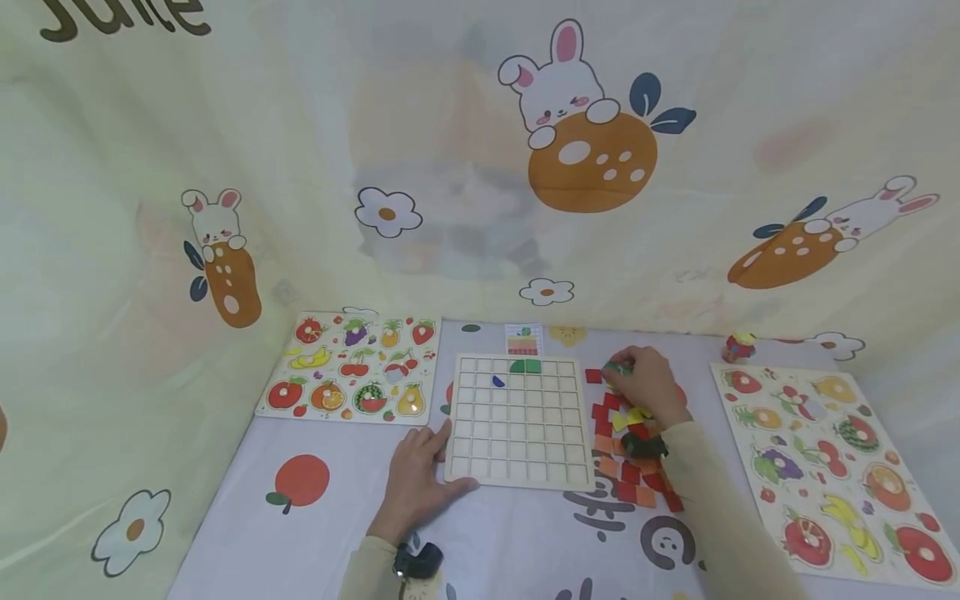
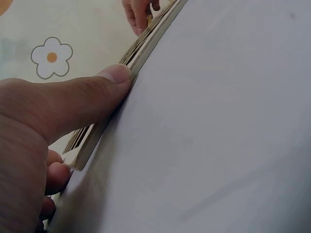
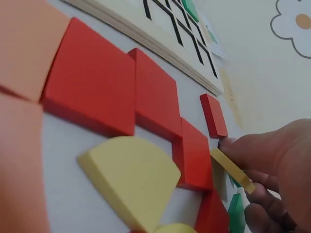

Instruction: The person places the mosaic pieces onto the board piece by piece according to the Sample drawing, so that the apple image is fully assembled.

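Note:
A wooden grid board [image 1: 528,421] lies flat, with two green pieces [image 1: 525,367] on its top row and a blue piece [image 1: 498,381] below them. My left hand [image 1: 420,475] grips the board's near-left corner, thumb along the near edge and fingers at the left side. At the far end of the loose blocks, my right hand [image 1: 648,379] pinches a thin yellow piece [image 3: 232,170] between thumb and fingers. Green pieces [image 3: 236,213] lie close to those fingers, partly hidden. Red blocks [image 3: 92,77] and a rounded yellow block [image 3: 131,177] are nearby.
Behind the board is a small pattern card [image 1: 523,339]. Fruit puzzle boards lie to the left [image 1: 348,367] and right [image 1: 832,471]. A small red and yellow figure [image 1: 738,347] stands near the back. A printed curtain [image 1: 450,167] hangs behind the table.

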Tool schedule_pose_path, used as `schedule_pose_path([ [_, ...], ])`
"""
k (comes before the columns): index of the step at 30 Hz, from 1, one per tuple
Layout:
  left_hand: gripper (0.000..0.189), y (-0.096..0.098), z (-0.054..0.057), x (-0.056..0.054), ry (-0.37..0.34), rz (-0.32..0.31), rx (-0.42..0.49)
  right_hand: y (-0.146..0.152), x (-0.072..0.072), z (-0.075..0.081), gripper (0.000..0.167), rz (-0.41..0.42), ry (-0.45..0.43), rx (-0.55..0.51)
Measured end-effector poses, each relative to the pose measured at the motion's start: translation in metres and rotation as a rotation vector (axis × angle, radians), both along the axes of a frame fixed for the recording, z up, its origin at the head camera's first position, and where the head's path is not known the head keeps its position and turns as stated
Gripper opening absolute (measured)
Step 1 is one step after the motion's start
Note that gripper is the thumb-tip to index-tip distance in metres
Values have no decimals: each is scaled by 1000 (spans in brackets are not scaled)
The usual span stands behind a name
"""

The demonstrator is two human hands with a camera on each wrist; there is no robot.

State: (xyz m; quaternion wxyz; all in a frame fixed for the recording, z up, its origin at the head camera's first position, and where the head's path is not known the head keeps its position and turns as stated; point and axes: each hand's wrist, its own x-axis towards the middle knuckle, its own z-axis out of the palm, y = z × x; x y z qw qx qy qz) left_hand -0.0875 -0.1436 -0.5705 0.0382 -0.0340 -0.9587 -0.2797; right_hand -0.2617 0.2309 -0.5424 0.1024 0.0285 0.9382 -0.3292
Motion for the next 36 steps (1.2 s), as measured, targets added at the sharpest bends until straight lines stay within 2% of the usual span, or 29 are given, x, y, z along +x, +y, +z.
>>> schedule_pose_path([
  [6,101,0,0,0,-8,5,4,-3,0,-3,40,45,61,-14],
  [12,101,-1,-1,-2,2,5,1,-7,2,-1,33,57,84,-84],
  [18,100,-2,-2,-2,9,6,0,-10,3,-1,34,44,245,-111],
  [21,100,-2,-3,-2,14,5,1,-11,3,0,36,42,281,-159],
  [23,100,-2,-3,-2,16,3,-2,-12,3,0,39,45,265,-210],
  [26,100,-1,-3,-2,13,-1,-1,-16,2,0,39,42,190,-302],
  [30,100,-1,-3,-2,7,-1,0,-26,1,0,33,89,131,-365],
  [36,101,-1,-5,-2,17,-1,-8,-52,2,-2,26,226,165,-297],
])
